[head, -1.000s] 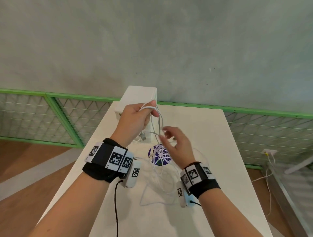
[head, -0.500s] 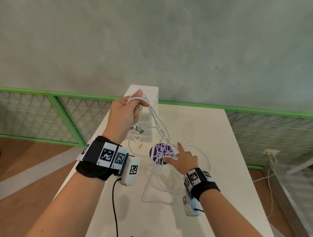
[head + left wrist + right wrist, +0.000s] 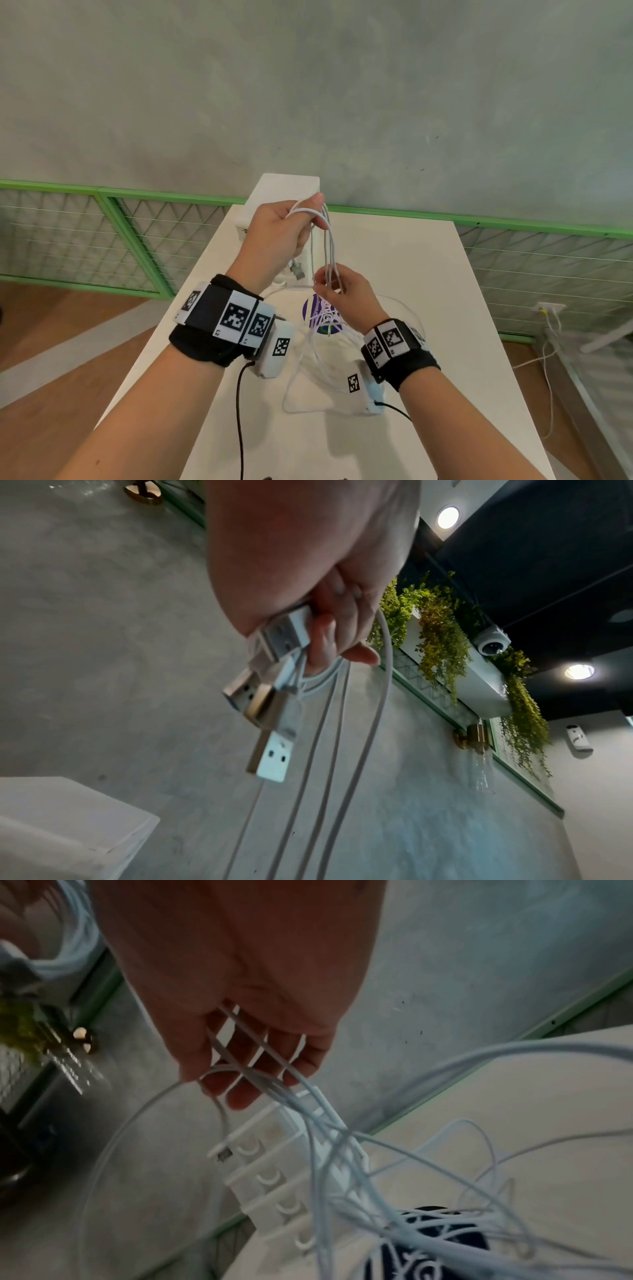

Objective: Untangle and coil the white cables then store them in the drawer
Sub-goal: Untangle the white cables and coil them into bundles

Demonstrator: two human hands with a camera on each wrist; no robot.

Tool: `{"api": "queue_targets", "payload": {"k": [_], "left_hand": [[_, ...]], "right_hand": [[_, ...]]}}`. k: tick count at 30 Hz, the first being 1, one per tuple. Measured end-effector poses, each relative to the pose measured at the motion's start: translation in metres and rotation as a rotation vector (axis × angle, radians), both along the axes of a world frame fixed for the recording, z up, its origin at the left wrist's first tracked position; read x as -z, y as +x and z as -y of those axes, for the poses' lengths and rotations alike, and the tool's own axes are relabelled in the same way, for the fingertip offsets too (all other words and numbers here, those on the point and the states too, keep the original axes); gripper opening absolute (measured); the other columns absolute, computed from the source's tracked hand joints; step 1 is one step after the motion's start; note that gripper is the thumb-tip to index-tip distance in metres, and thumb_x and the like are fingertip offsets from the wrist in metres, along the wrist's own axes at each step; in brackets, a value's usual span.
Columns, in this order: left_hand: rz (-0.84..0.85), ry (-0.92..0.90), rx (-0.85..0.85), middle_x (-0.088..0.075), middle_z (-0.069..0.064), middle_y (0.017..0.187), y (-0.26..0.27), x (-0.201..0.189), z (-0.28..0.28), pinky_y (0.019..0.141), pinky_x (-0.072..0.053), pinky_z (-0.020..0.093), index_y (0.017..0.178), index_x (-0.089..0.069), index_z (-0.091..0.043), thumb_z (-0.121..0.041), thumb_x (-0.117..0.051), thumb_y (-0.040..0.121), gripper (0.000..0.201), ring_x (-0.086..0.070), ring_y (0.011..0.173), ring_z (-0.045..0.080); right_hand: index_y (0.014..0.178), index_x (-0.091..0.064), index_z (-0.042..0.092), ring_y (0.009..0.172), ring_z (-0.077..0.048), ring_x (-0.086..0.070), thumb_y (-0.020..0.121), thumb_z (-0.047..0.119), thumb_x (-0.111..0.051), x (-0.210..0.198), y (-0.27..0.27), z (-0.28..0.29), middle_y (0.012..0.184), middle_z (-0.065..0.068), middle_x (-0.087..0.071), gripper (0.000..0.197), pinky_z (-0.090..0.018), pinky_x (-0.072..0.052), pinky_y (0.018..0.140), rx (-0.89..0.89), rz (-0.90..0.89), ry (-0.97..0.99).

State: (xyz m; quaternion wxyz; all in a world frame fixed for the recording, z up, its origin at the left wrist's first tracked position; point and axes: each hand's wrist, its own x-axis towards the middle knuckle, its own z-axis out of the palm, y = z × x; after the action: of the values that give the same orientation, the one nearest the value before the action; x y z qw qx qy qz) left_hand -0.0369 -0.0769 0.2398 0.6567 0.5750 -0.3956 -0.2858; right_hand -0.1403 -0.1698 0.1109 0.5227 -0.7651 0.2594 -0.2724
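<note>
Currently my left hand (image 3: 274,233) is raised above the white table (image 3: 428,274), fingers and thumb curled around the top loops of the white cables (image 3: 328,246), so it's clamped on them. From the left wrist view, several USB plugs (image 3: 270,696) hang bunched just under my curled fingers (image 3: 346,620), with strands dropping straight down from them. My right hand (image 3: 349,294) sits lower and just right of the hanging strands, fingers bent around them; in the right wrist view the strands pass across my fingers (image 3: 260,1064), so I'm holding the cables there too, loosely. Below my hands the rest of the cables lie in a tangled heap on the table, partly over a round purple sticker (image 3: 317,313), with a wide loop trailing toward me and another sweeping out to the right. A white drawer unit (image 3: 284,195) stands at the far end of the table against the grey wall (image 3: 308,85); the right wrist view shows its stacked drawer fronts with small curved handles (image 3: 270,1177), all looking closed. Both wrists wear black bands with marker tags.
</note>
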Motion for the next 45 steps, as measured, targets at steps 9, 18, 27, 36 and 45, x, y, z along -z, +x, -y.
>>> {"api": "queue_targets", "payload": {"k": [9,18,27,36,45], "left_hand": [[-0.106,-0.159,-0.242,-0.028,-0.010,0.041,0.041,-0.027,-0.007,0.040,-0.013,0.025,0.063,-0.065,-0.013,-0.032,-0.053,0.096,0.039,-0.017,0.038,0.008],[-0.018,-0.063,-0.253,-0.028,-0.009,0.041,0.039,-0.022,-0.005,0.039,-0.016,0.022,0.065,-0.064,-0.011,-0.031,-0.054,0.096,0.039,-0.019,0.038,0.008],[0.404,0.337,-0.037,-0.039,-0.009,0.035,0.004,-0.031,0.009,0.036,-0.026,0.012,0.070,-0.068,-0.007,-0.032,-0.057,0.093,0.036,-0.029,0.032,0.003],[0.586,0.527,0.109,-0.039,-0.009,0.039,0.023,-0.024,-0.001,0.037,-0.026,0.015,0.064,-0.068,-0.013,-0.042,-0.065,0.083,0.035,-0.032,0.034,0.004],[0.006,0.408,0.442,-0.024,-0.007,0.042,0.022,0.005,0.000,0.040,-0.012,0.021,0.065,-0.051,-0.012,-0.055,-0.039,0.088,0.050,-0.016,0.035,0.009]], "right_hand": [[0.066,-0.062,0.032,0.081,-0.022,-0.062,0.082,0.018,-0.049,0.044,-0.024,0.017,0.082,0.002,-0.068,0.025,-0.037,-0.049,0.081,0.178,-0.491,-0.054],[0.119,-0.055,0.023,0.111,-0.024,-0.056,0.080,0.035,-0.068,0.053,-0.056,0.049,0.120,-0.007,-0.058,0.042,-0.038,-0.044,0.096,0.295,-0.653,0.007],[0.149,-0.012,0.026,0.116,0.026,-0.032,0.068,0.019,-0.083,-0.064,-0.001,0.011,0.139,0.020,-0.036,0.108,0.003,-0.024,0.092,-0.005,0.105,-0.086],[0.090,-0.069,0.017,0.052,0.002,-0.048,0.087,0.004,-0.061,-0.068,0.003,0.027,0.064,0.009,-0.060,0.016,-0.016,-0.041,0.057,0.078,0.210,0.043],[0.088,-0.072,0.016,0.047,0.004,-0.045,0.086,0.014,-0.064,-0.063,-0.007,0.051,0.049,0.020,-0.056,0.008,-0.007,-0.033,0.052,0.083,0.081,-0.069]]}}
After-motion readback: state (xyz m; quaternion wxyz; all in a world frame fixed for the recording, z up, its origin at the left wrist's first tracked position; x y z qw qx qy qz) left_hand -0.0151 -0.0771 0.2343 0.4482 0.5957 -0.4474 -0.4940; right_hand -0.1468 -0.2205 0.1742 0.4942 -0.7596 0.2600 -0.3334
